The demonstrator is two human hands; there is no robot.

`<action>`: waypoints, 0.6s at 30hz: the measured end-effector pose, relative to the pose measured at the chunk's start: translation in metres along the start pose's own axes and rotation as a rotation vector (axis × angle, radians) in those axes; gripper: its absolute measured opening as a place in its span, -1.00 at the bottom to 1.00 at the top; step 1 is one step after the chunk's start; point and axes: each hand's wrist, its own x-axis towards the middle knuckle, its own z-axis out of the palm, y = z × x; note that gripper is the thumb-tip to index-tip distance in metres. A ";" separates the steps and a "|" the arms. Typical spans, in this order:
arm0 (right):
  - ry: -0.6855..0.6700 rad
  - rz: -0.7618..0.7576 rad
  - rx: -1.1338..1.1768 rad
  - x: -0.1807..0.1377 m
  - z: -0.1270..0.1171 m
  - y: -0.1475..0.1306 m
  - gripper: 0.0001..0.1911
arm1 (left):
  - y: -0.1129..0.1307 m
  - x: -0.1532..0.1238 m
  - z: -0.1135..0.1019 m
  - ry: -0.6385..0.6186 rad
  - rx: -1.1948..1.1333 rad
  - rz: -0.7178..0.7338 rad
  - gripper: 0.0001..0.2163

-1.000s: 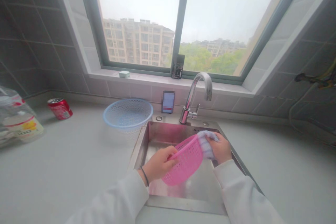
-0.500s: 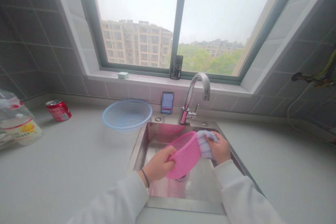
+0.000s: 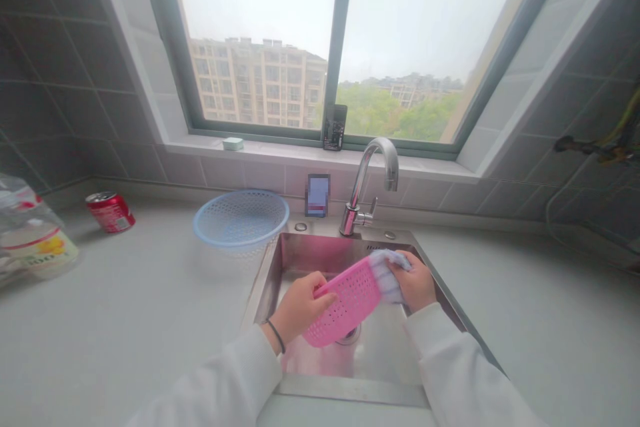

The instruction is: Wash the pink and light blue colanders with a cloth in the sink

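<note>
Over the steel sink (image 3: 350, 383), my left hand (image 3: 303, 310) grips the near left rim of a pink perforated plastic basket (image 3: 347, 303), thumb on the outside. The basket is tilted, its holed side facing me. A white cloth with bluish stripes (image 3: 387, 278) is bunched in my right hand (image 3: 417, 282), which presses it around the basket's right end. That end of the rim is hidden under the cloth. The sink drain shows partly below the basket.
Behind the sink stands a chrome faucet (image 3: 357, 193). A light blue colander (image 3: 240, 237) sits left of the sink, overlapping its corner. Farther left are a red can (image 3: 111, 212) and a clear plastic bottle (image 3: 37, 240). A small upright screen (image 3: 317, 195) leans by the wall.
The pink basket has been tipped so that its outer side now faces me and its inside no longer shows. Both hands keep their holds, with the left wrist slightly turned.
</note>
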 end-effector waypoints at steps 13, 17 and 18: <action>-0.290 -0.278 0.068 -0.032 0.014 -0.031 -0.61 | 0.003 0.002 -0.003 -0.013 0.157 -0.003 -0.74; -0.040 -0.098 0.007 -0.008 0.000 -0.018 -0.58 | 0.007 -0.002 -0.006 0.015 0.043 0.016 -0.74; 0.004 -0.063 -0.002 -0.003 -0.003 -0.014 -0.58 | 0.008 -0.003 -0.006 0.023 0.015 0.015 -0.74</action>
